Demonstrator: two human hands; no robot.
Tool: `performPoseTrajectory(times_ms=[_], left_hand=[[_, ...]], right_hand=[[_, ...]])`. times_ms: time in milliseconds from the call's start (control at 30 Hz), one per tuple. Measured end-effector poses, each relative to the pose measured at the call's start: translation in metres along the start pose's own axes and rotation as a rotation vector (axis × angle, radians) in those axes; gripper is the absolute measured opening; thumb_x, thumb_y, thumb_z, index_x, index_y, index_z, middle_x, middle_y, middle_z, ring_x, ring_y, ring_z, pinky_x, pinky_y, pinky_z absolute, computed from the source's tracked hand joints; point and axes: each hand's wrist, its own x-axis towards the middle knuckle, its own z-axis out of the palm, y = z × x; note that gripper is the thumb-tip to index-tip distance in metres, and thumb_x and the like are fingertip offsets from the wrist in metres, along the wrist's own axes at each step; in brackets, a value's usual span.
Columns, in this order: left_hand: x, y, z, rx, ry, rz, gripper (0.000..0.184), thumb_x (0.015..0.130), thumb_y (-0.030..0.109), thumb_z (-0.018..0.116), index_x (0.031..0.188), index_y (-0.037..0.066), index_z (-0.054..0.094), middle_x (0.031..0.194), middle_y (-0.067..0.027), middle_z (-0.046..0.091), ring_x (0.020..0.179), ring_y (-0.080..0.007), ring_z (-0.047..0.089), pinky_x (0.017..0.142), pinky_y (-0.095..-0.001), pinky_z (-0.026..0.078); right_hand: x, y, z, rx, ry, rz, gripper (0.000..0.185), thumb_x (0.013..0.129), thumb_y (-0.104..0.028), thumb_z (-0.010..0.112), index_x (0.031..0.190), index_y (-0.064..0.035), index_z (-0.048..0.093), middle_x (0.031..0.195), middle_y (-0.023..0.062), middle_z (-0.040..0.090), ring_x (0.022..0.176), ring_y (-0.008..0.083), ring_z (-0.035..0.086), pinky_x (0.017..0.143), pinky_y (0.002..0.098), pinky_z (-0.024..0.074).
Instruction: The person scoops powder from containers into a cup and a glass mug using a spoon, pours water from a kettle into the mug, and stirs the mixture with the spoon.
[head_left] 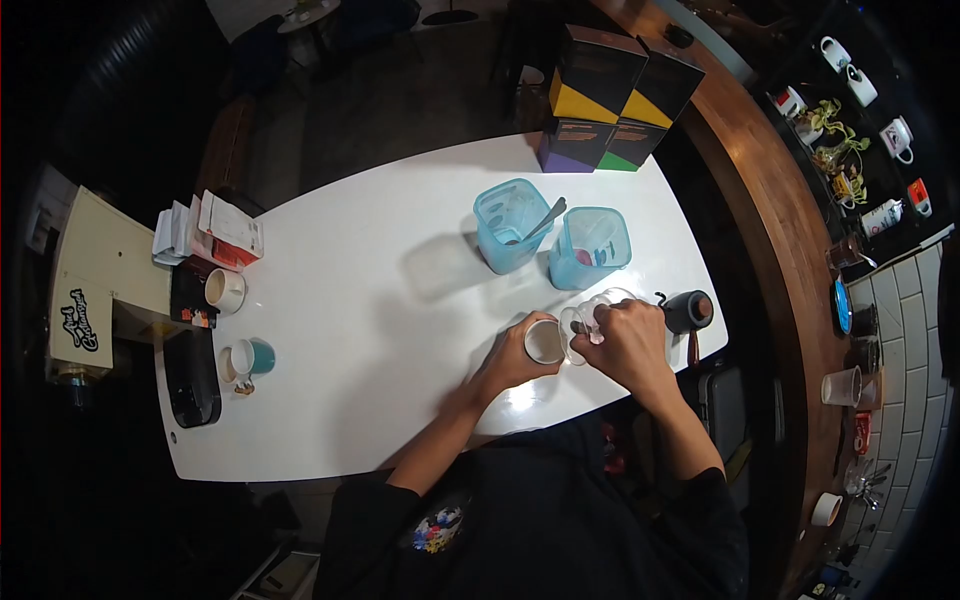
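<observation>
My left hand is wrapped round a small pale cup, whose open mouth faces up. Just to its right, my right hand has its fingers closed on a clear, rounded see-through vessel, tilted close to the cup's rim. Whether the two touch, I cannot tell. More clear rounded shapes show behind the right knuckles, partly hidden. Beyond my hands stand two translucent blue containers; a metal spoon leans in the left container, and something pinkish lies inside the right container.
A black pot-like vessel stands right of my right hand. Black boxes are stacked at the far right corner. Along the left of the white table are a cream machine, a mug, a teal cup and papers.
</observation>
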Motion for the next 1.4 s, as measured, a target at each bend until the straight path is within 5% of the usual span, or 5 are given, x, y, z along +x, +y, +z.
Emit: performPoseTrajectory(times_ms=[600, 800, 1067, 1333, 1400], left_hand=[[-0.001, -0.002, 0.001, -0.047, -0.002, -0.038, 0.065, 0.061, 0.02, 0.088, 0.117, 0.006, 0.058, 0.102, -0.0123, 0.07, 0.094, -0.0238, 0.07, 0.086, -0.038, 0.054], [-0.003, -0.005, 0.001, -0.054, -0.006, -0.064, 0.07, 0.06, 0.018, 0.09, 0.12, 0.008, 0.057, 0.101, -0.0108, 0.07, 0.093, -0.0229, 0.069, 0.086, -0.0378, 0.055], [-0.004, -0.018, 0.003, -0.123, -0.052, -0.07, 0.079, 0.058, 0.018, 0.094, 0.125, 0.009, 0.053, 0.103, -0.0118, 0.071, 0.093, -0.023, 0.07, 0.084, -0.0371, 0.056], [-0.002, -0.09, 0.019, 0.323, 0.122, 0.348, 0.096, 0.057, 0.022, 0.096, 0.138, 0.003, 0.049, 0.117, -0.0179, 0.068, 0.104, -0.0279, 0.068, 0.093, -0.0395, 0.053], [-0.004, -0.06, 0.013, 0.15, 0.059, 0.204, 0.09, 0.059, 0.023, 0.094, 0.135, 0.003, 0.051, 0.118, -0.0181, 0.067, 0.106, -0.0281, 0.067, 0.094, -0.0397, 0.052]], right_hand=[[0.013, -0.02, -0.012, -0.046, -0.109, -0.173, 0.019, 0.071, -0.023, 0.078, 0.066, -0.0058, 0.072, 0.062, 0.0158, 0.066, 0.057, 0.0322, 0.066, 0.055, 0.0421, 0.0508], [0.012, -0.023, -0.001, -0.11, -0.152, -0.236, 0.031, 0.069, -0.03, 0.084, 0.065, -0.0021, 0.07, 0.062, 0.0159, 0.066, 0.06, 0.0316, 0.068, 0.063, 0.0421, 0.0528], [0.011, -0.034, 0.005, -0.176, -0.233, -0.322, 0.012, 0.073, -0.018, 0.072, 0.068, -0.0073, 0.07, 0.071, 0.0136, 0.069, 0.076, 0.0297, 0.07, 0.074, 0.0402, 0.0519], [0.007, -0.034, 0.027, -0.228, -0.248, -0.493, 0.006, 0.075, -0.014, 0.068, 0.075, -0.0083, 0.071, 0.076, 0.0115, 0.07, 0.084, 0.0289, 0.069, 0.077, 0.0402, 0.0492], [0.008, -0.031, 0.026, -0.225, -0.262, -0.546, 0.008, 0.075, -0.014, 0.067, 0.078, -0.0088, 0.071, 0.076, 0.0096, 0.07, 0.087, 0.0267, 0.068, 0.079, 0.0386, 0.0481]])
